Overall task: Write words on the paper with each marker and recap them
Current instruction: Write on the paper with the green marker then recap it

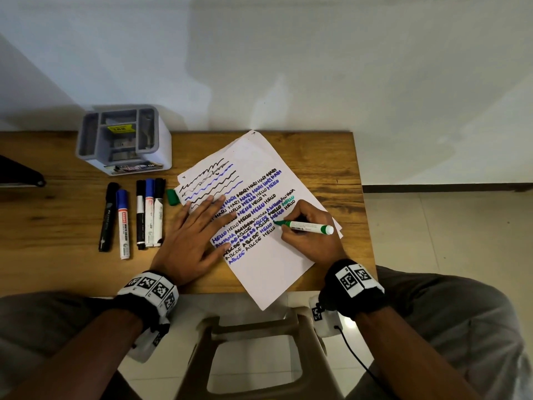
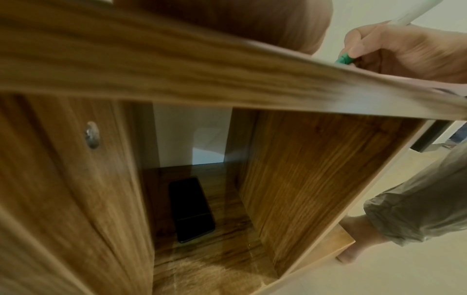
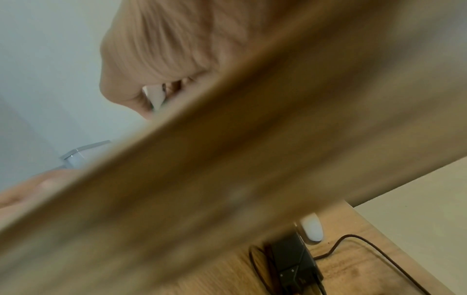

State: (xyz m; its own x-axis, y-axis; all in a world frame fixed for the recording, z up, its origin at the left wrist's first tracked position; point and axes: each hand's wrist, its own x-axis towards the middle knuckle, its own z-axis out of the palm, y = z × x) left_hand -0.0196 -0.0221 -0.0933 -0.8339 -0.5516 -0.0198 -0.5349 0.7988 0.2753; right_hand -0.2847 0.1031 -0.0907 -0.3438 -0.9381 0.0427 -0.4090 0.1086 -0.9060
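A white paper (image 1: pixel 268 272) lies slanted on the wooden table (image 1: pixel 57 226), covered with wavy lines and rows of black, blue and green words. My right hand (image 1: pixel 305 226) grips an uncapped green marker (image 1: pixel 308 227) with its tip on the paper at the end of a row; the left wrist view shows that marker (image 2: pixel 345 58) and right hand (image 2: pixel 404 51) too. My left hand (image 1: pixel 196 235) lies flat with spread fingers on the paper's left edge. The green cap (image 1: pixel 173 196) rests beside the paper. Several capped black and blue markers (image 1: pixel 124 223) lie in a row at the left.
A grey desk organizer (image 1: pixel 124 140) stands at the back left of the table. A dark object (image 1: pixel 20 174) juts in at the left edge. A plastic stool (image 1: pixel 259 347) is below the table's front edge. A black phone (image 2: pixel 190 209) lies on the shelf under the tabletop.
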